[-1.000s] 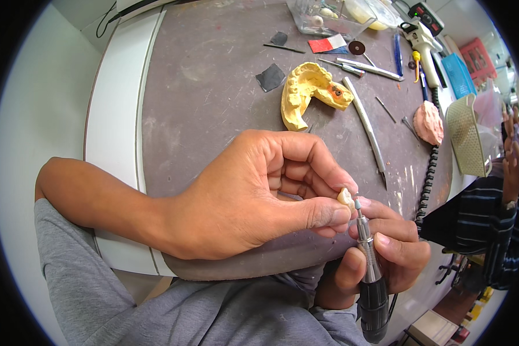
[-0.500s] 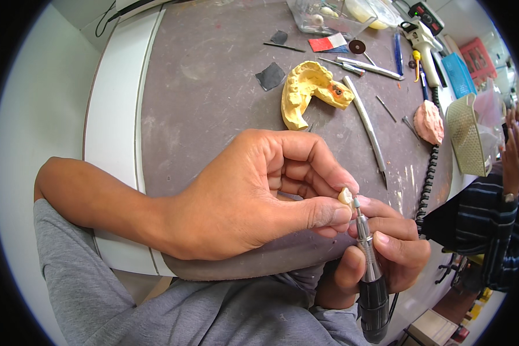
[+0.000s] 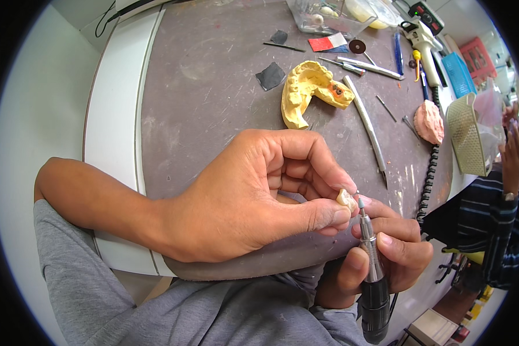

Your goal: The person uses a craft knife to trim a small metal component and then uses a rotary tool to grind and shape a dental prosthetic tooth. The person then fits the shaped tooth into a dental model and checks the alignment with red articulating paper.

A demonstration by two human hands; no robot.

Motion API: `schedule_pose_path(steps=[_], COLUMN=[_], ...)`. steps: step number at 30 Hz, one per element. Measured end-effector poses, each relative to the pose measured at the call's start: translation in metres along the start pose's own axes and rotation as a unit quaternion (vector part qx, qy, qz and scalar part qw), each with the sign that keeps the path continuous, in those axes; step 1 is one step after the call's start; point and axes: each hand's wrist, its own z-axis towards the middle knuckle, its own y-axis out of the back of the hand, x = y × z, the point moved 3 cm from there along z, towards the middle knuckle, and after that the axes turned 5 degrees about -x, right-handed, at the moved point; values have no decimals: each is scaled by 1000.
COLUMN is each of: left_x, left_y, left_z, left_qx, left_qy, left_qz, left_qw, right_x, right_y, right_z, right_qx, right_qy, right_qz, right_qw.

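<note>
In the head view, the left hand (image 3: 254, 196) pinches a small cream tooth piece (image 3: 346, 199) between thumb and fingertips, above the near edge of the grey worktop (image 3: 213, 98). The right hand (image 3: 380, 254) grips a slim rotary handpiece (image 3: 370, 259), its tip touching the piece. Farther back lies a yellow dental cast (image 3: 308, 92) beside a long metal tool (image 3: 368, 127). At the far edge a clear plastic container (image 3: 323, 16) holds small pale items, too blurred to identify. A cream mesh basket (image 3: 466, 135) stands on the right.
</note>
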Motion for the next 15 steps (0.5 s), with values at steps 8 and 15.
schedule_pose_path(steps=[8,15], left_x=[0,1], left_y=[-1,0], left_z=[-1,0], left_qx=[0,9], left_qy=[-18,-30], left_qz=[-7,-4], left_qw=[1000,1000], right_x=[1,0], right_y=[-1,-1], right_z=[1,1], right_qx=[4,3], right_qy=[-3,-3], right_qz=[2,-4], right_qw=[1000,1000])
